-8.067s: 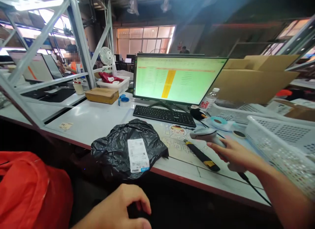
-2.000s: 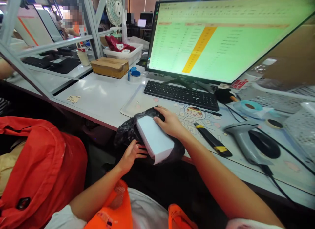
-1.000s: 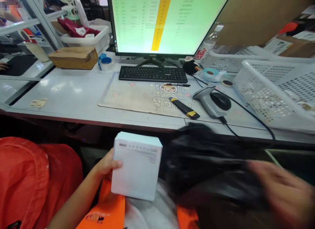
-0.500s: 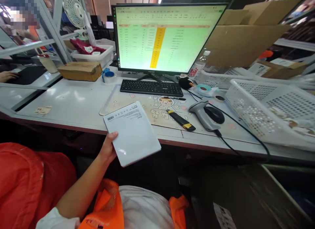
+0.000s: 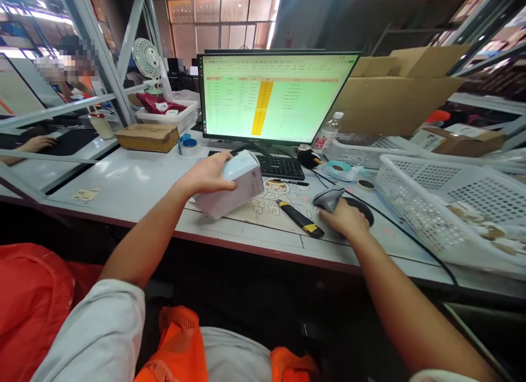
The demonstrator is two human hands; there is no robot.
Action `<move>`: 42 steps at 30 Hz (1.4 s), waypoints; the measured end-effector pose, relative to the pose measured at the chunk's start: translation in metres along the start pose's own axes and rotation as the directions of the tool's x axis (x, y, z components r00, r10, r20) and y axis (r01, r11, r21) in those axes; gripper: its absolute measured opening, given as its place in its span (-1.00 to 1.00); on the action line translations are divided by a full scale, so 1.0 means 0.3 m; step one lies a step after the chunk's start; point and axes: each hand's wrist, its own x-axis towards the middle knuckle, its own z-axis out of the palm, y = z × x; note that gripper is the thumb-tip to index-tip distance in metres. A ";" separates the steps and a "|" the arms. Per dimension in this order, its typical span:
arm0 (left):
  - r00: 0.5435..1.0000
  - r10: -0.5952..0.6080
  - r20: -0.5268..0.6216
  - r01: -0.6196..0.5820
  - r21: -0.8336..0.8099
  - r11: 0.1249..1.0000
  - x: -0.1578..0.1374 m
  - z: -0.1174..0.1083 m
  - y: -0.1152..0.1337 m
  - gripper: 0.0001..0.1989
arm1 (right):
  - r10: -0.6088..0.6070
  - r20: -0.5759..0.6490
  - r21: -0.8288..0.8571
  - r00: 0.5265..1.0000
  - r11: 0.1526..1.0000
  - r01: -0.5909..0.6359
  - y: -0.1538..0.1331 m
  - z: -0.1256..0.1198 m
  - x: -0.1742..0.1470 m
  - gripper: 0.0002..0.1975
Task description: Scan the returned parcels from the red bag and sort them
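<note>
Gripping the white box (image 5: 240, 189), my left hand (image 5: 209, 175) has its thumb across the box's side and its fingers mostly hidden behind. The box sits tilted above the left part of the printed mat (image 5: 263, 220), in front of the keyboard (image 5: 283, 167); whether it touches the tabletop (image 5: 139, 187) I cannot tell. To the right, my right hand (image 5: 348, 217) is curled around the grey scanner (image 5: 327, 197), just beside the black mouse (image 5: 365, 207). Between my hands lies the black-and-yellow cutter (image 5: 301, 218). A white basket (image 5: 413, 212) stands farther right.
</note>
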 end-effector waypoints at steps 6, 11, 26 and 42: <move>0.973 -0.057 0.222 -0.007 0.276 0.961 0.161 0.098 0.027 -0.27 | -0.016 -0.015 -0.044 1.000 0.999 0.016 0.003 -0.038 -0.075 -0.41; 0.980 -0.025 0.198 -0.026 0.254 0.967 0.142 0.126 0.003 -0.21 | -0.564 -0.096 0.032 0.820 0.822 0.569 0.040 -0.157 -0.285 -0.64; 0.734 -0.090 -0.673 -0.067 -0.203 0.977 -0.182 0.194 -0.187 -0.14 | -0.383 -0.170 0.013 0.908 0.921 0.390 0.060 -0.067 -0.083 -0.39; 0.937 -0.317 -0.146 0.162 -0.624 0.765 -0.184 0.449 -0.320 -0.25 | -0.333 -0.229 0.013 0.915 0.939 0.345 -0.171 -0.094 0.059 -0.41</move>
